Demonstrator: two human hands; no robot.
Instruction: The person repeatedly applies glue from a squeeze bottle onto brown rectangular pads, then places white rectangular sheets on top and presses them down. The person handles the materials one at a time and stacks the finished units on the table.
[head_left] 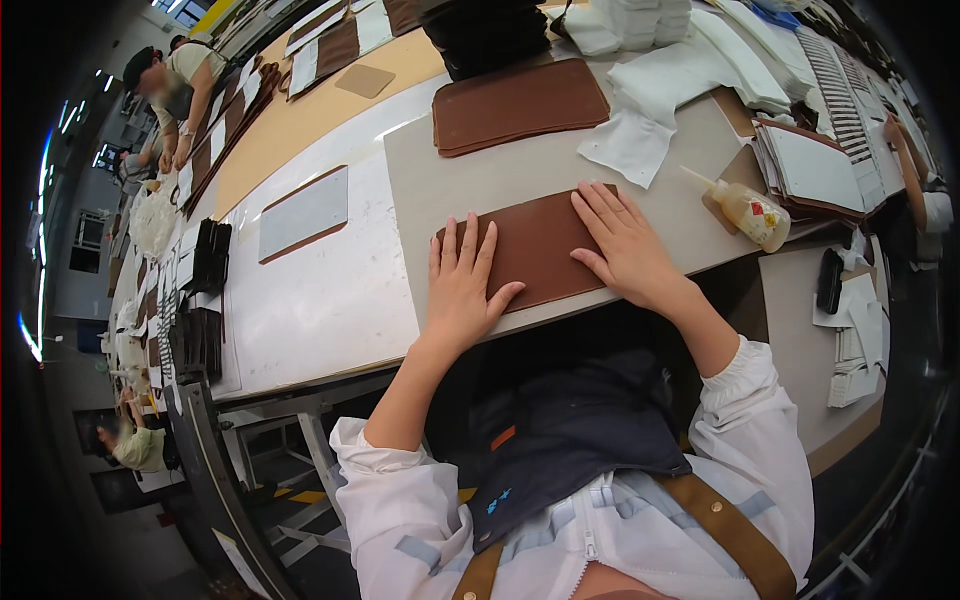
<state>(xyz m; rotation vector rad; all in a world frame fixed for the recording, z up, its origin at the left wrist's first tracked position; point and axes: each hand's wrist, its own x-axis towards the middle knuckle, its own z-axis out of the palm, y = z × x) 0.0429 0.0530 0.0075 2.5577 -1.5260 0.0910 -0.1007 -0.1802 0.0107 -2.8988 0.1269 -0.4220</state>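
- Head view: the left hand (462, 285) lies flat, fingers spread apart, palm down on the left end of a brown leather panel (535, 250), gripping nothing.
- The right hand (628, 245) lies flat as well, fingers spread, pressing on the panel's right end; it clamps nothing either.
- The panel lies on a grey mat (520, 175) at the near edge of the desk (330, 290), just in front of the person's body.
- A stack of brown leather pieces (520, 105) sits farther back on the same mat, well apart from the hands.
- White cloths (665, 95) lie to the right of that stack.
- A glue bottle (745, 210) with a pointed nozzle lies on its side near the right hand, not touching it.
- A grey sheet on a brown backing (305, 213) rests on the desk to the left.
- Another person (180, 90) works at the far left end.
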